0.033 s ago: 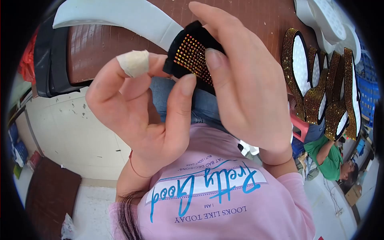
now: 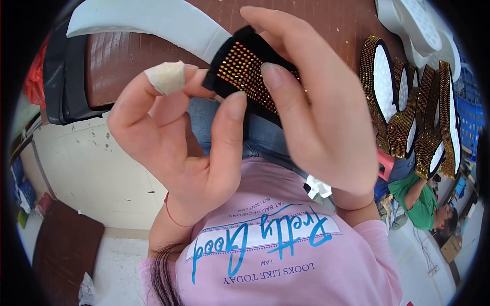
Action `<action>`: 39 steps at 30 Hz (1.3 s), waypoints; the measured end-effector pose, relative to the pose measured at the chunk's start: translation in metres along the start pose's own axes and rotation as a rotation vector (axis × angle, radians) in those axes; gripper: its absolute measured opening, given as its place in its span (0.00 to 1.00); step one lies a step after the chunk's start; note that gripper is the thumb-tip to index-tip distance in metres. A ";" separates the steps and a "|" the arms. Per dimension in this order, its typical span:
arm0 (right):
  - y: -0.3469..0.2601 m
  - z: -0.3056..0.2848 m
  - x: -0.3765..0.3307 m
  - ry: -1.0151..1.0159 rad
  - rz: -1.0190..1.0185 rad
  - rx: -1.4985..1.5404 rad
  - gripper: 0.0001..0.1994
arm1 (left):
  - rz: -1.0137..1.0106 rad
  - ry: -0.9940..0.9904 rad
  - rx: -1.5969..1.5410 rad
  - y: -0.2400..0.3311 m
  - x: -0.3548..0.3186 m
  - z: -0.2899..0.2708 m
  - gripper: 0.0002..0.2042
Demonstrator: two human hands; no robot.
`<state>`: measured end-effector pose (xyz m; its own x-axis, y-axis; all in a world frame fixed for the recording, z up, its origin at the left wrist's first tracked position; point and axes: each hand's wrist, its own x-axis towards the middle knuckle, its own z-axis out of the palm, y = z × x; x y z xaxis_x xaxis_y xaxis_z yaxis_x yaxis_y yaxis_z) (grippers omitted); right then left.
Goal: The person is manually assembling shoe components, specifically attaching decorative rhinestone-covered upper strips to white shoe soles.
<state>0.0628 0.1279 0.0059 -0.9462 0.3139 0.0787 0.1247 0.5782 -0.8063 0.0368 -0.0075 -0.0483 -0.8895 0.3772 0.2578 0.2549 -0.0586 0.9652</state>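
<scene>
Indoors, left fingers and right fingers pinch a studded strap beside a brown tabletop, blue basket rightward.

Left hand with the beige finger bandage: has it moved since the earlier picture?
Yes, the left hand has shifted slightly left against the smooth white curved band.

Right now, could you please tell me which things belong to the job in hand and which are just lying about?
In the job:
studded black strap
right hand, thumb pressed on the strap
left hand, fingertips at its end
probably related, by their similar studs: gold-studded pieces

Apparently just lying about:
white curved piece, though possibly related
red plastic bag
blue basket
</scene>
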 end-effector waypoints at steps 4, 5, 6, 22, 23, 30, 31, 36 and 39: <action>-0.001 -0.006 0.004 -0.029 0.155 0.248 0.12 | -0.036 0.032 0.035 0.002 0.001 0.000 0.26; -0.002 -0.012 0.007 -0.068 0.199 0.284 0.12 | -0.031 0.020 0.036 0.003 0.001 -0.001 0.27; -0.002 -0.016 0.010 -0.107 0.242 0.320 0.11 | -0.026 0.009 0.037 0.003 0.002 -0.002 0.27; 0.018 -0.006 0.002 -0.034 0.024 0.148 0.07 | 0.355 -0.286 0.521 0.002 0.012 -0.011 0.30; 0.020 -0.006 0.001 -0.031 0.001 0.143 0.06 | 0.356 -0.286 0.522 0.001 0.011 -0.010 0.30; 0.016 -0.005 0.000 0.008 0.033 0.196 0.06 | 0.068 0.072 0.106 -0.007 0.008 0.006 0.29; 0.012 -0.003 0.001 0.019 0.095 0.231 0.06 | 0.037 0.085 0.086 -0.006 0.009 0.006 0.28; 0.010 -0.005 0.006 -0.007 0.156 0.230 0.05 | -0.014 0.118 -0.017 -0.009 0.009 0.005 0.27; 0.011 -0.006 0.007 -0.023 0.155 0.200 0.05 | -0.021 0.122 -0.040 -0.010 0.009 0.005 0.27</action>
<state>0.0591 0.1408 0.0010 -0.9272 0.3685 -0.0668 0.2098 0.3634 -0.9077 0.0276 0.0009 -0.0560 -0.9347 0.2635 0.2386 0.2226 -0.0895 0.9708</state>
